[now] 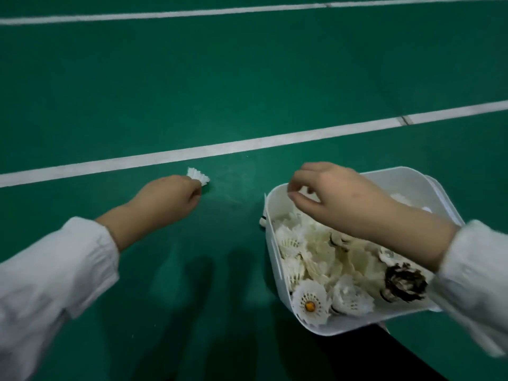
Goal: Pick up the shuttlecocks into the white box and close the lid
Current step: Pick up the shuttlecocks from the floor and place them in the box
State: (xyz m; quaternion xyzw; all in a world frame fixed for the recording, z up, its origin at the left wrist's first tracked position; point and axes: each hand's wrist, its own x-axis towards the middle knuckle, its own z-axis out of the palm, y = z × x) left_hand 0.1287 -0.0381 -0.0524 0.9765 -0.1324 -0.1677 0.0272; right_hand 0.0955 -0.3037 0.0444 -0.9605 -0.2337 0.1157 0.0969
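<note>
Your white sleeves (46, 276) frame the bottom corners, both arms reaching out over the green court floor (192, 86). Your left hand (170, 199) is curled round a white shuttlecock (198, 176) just short of the nearer white line (247, 145). Its long axis runs from upper left to lower right, the feather skirt poking out past your fingertips; the cork end is hidden.

Your right hand (338, 199) hangs over the far left corner of the white box (270, 243), fingers bent downward. You cannot tell whether they pinch anything. The box sits on the floor to your right, open, heaped with shuttlecocks (316, 248) lying every way. One at the near edge points its orange cork (310, 306) straight up, and a dark-feathered one (405, 281) lies beside your right wrist.
</note>
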